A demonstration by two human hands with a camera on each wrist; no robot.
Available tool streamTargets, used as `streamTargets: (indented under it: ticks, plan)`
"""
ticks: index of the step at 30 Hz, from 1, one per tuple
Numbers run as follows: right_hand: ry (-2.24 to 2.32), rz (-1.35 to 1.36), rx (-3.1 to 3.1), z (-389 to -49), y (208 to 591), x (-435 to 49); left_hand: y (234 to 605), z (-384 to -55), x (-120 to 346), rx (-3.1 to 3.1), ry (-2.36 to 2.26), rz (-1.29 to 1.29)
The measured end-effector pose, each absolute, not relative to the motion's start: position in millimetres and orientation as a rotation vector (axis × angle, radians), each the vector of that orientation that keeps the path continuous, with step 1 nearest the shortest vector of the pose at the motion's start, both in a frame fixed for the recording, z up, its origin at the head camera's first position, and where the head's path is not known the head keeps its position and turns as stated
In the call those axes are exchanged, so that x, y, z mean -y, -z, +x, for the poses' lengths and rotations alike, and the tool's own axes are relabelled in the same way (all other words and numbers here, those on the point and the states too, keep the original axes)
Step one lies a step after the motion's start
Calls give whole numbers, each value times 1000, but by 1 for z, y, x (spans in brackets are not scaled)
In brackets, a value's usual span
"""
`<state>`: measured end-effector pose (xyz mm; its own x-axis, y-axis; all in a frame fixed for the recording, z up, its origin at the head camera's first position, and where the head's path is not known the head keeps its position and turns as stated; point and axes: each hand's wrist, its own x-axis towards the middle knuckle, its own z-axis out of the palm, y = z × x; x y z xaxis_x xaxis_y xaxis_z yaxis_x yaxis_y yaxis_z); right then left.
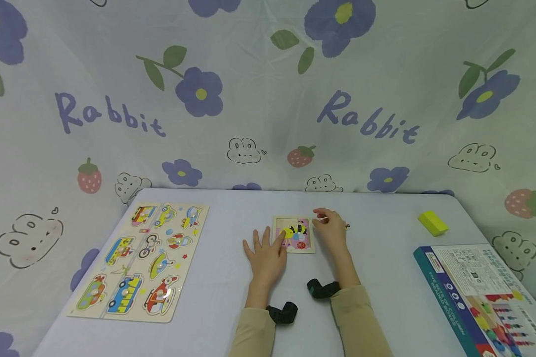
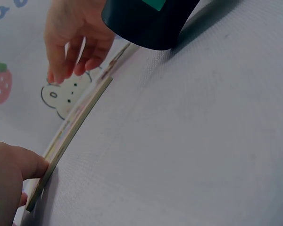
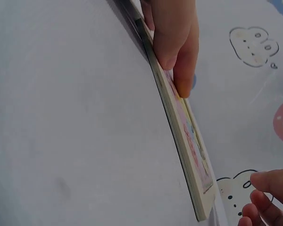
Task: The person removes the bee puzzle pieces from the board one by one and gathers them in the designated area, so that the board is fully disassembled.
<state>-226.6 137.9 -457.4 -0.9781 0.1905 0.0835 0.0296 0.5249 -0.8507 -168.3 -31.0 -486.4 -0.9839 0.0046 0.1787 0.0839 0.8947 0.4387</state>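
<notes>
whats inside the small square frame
Inside the frame is a yellow, black-striped figure on pink, with a red round shape below. The left hand covers part of the lower left; what lies beneath is hidden.

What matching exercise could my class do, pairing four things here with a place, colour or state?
1. Small block
2. Vehicle puzzle
3. Bee puzzle
4. Flat box

A. Touched by the left hand
B. Cut off by the head view's edge
C. Yellow
D. On the table's left side

Pairs: 1-C, 2-D, 3-A, 4-B
</notes>
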Motion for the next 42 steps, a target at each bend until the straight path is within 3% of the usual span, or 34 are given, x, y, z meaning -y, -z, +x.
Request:
streamTargets:
  ticks: [12, 42]
  plan:
    - [-1488, -117, 2660, -226, 459, -126, 485, -168, 31, 2878, 664, -78]
    - [-931, 185, 2835, -225, 466, -123, 487, -168, 32, 2900, 649, -79]
